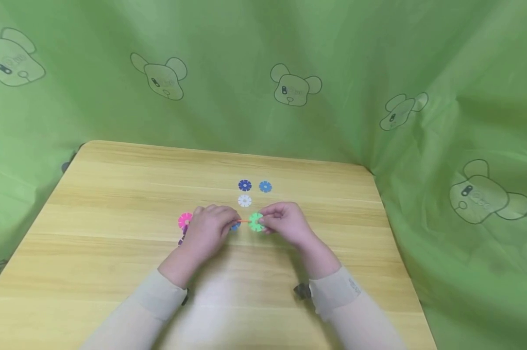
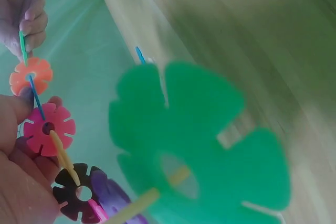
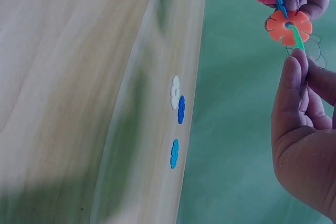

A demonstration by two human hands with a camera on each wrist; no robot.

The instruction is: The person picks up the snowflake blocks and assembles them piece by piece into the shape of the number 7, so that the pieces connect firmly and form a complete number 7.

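My right hand (image 1: pixel 287 223) pinches a light green notched plastic disc (image 1: pixel 256 222) between thumb and fingers. An orange disc (image 3: pixel 275 28), edge-on in the head view, meets the green one at a slot and seems interlocked with it. My left hand (image 1: pixel 208 228) grips the chain beside the orange disc, its thumb near a blue disc (image 2: pixel 35 97). From there the chain runs through a pink disc (image 2: pixel 65 125), a yellow disc (image 2: pixel 62 156), a black disc (image 2: pixel 64 193) and a purple disc (image 2: pixel 111 195). Another green disc (image 2: pixel 199 93) looms blurred before the left wrist camera.
Three loose discs lie on the wooden table (image 1: pixel 114 194) beyond the hands: white (image 1: pixel 245 201), dark blue (image 1: pixel 245 185) and lighter blue (image 1: pixel 265 186). A green curtain (image 1: pixel 228 112) with printed bear heads hangs behind the table and along its sides.
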